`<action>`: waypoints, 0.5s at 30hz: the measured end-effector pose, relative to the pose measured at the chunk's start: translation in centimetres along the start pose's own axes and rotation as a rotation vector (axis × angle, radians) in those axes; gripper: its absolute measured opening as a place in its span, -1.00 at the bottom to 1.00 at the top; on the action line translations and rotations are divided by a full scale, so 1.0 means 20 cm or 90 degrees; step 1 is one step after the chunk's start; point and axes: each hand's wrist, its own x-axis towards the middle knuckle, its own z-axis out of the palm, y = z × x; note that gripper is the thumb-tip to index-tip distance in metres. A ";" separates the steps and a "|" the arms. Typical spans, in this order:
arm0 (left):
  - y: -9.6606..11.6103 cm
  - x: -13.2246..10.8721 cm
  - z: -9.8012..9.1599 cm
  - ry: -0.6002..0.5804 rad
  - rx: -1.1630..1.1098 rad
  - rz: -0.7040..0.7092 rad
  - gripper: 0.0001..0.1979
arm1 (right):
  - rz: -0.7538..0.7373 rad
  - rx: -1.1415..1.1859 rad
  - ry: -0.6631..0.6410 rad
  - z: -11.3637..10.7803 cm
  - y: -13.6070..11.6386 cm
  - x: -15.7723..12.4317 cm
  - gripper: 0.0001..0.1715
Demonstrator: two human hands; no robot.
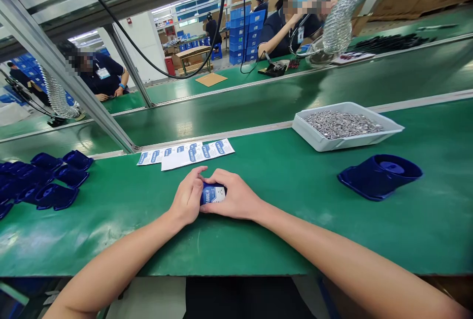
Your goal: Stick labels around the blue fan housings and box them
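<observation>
Between my two hands is a dark blue plastic part with a blue-and-white printed label point(213, 194) on the face turned toward me. My left hand point(189, 196) wraps its left side, the thumb lying along the label's edge. From the right, my right hand point(234, 195) grips the part, with its thumb along the lower edge and its fingers over the top. My hands cover most of the part, so its full shape is hidden. Just beyond them lie sheets of blue-and-white labels point(197, 154), partly overlapping on the green table.
A white tray point(314, 142) full of small metal pieces stands back right. Nearer is a single dark blue plastic housing point(380, 176). Several similar blue housings point(55, 193) are grouped at the left. A metal post point(92, 97) slants down to the table's back edge. Co-workers sit across the line.
</observation>
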 end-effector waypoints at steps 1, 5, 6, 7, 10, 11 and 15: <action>0.00 0.00 0.00 -0.006 0.012 0.013 -0.24 | 0.035 0.046 -0.009 -0.01 -0.01 0.00 -0.46; -0.01 -0.01 -0.01 -0.024 0.058 0.057 -0.23 | 0.137 0.174 -0.037 -0.04 -0.02 0.02 -0.48; 0.00 -0.01 -0.01 -0.032 0.064 0.064 -0.23 | 0.147 0.184 -0.040 -0.05 -0.01 0.03 -0.52; 0.00 -0.01 0.00 -0.038 0.068 0.069 -0.23 | 0.156 0.189 -0.041 -0.06 -0.01 0.04 -0.57; 0.02 -0.01 0.01 -0.056 0.078 0.079 -0.23 | 0.183 0.198 -0.042 -0.07 0.01 0.06 -0.59; 0.02 -0.01 0.01 -0.060 0.081 0.081 -0.24 | 0.185 0.196 -0.044 -0.08 0.01 0.06 -0.58; 0.04 0.00 -0.01 -0.085 0.092 0.097 -0.31 | 0.170 0.186 -0.085 -0.13 0.01 0.07 -0.63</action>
